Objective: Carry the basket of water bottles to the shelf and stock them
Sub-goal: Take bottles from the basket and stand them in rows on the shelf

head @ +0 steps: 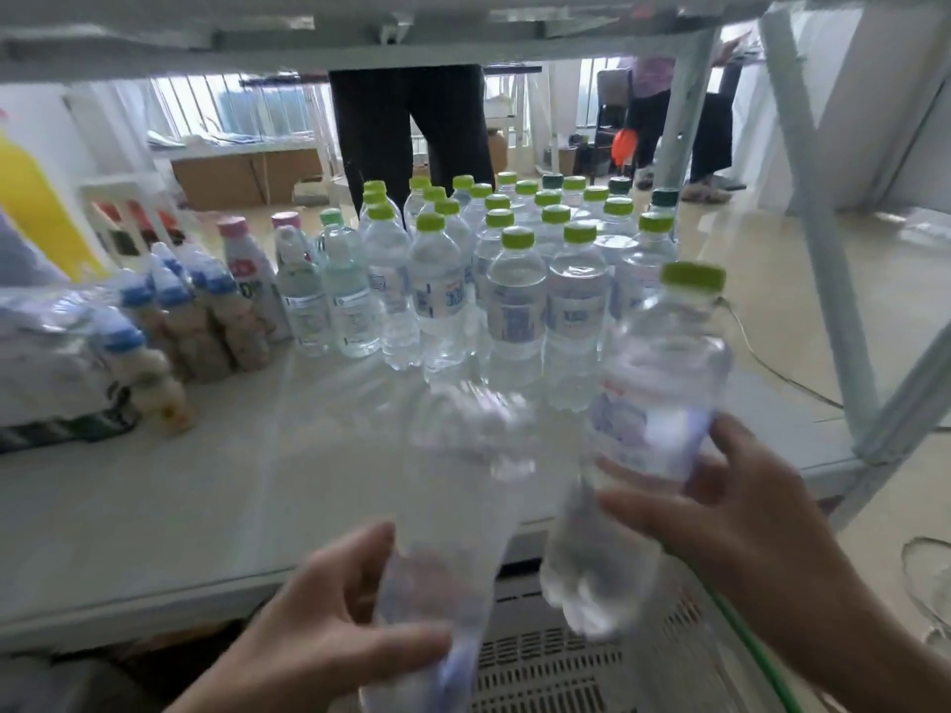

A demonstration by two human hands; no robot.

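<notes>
Below our hands lay the basket (pixel 592 666), its slotted pale floor showing and a green rim along its right side; whatever else it held we could not tell. Our left hand (pixel 329 625) gripped the lower body of a blurred water bottle (pixel 463 496), thumb and fingers curled round it. Just right of it, our right hand (pixel 731 512) clasped a second water bottle (pixel 648 440) around its middle, green cap tilted up and away, its base hanging over the basket. Beyond both grips stretched the white shelf (pixel 180 506). Farther out stood the stocked bottles (pixel 514 280), clear with green caps, packed in rows. Left of them stood pink-capped bottles (pixel 247 280) and blue-capped small bottles (pixel 170 311).
</notes>
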